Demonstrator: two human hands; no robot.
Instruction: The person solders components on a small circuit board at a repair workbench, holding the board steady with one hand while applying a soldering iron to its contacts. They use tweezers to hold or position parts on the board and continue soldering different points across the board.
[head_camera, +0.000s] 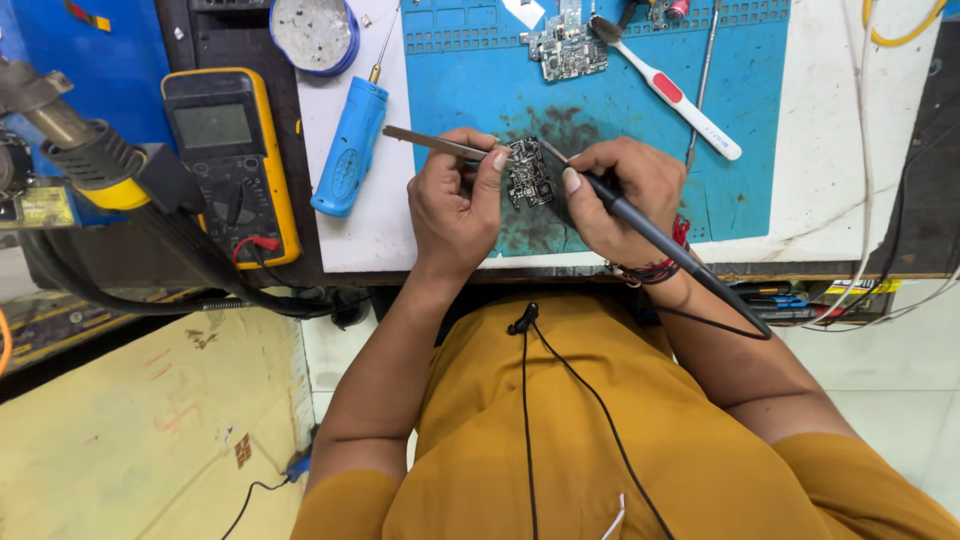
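My left hand (455, 200) pinches metal tweezers (425, 142), whose tips reach a small dark circuit board (529, 178) on the blue work mat (640, 140). My right hand (625, 195) grips a black soldering iron (660, 240) like a pen, its tip touching the board's upper edge. The iron's cord runs down past my right wrist. Both hands rest over the near edge of the mat, close together with the board between them.
A blue screwdriver (348, 150), a yellow multimeter (228, 160) and a round tin (314, 33) lie to the left. A second circuit board (566, 45) and a white-red toothbrush (680, 100) sit farther back. A hot-air nozzle (75, 150) juts in at left.
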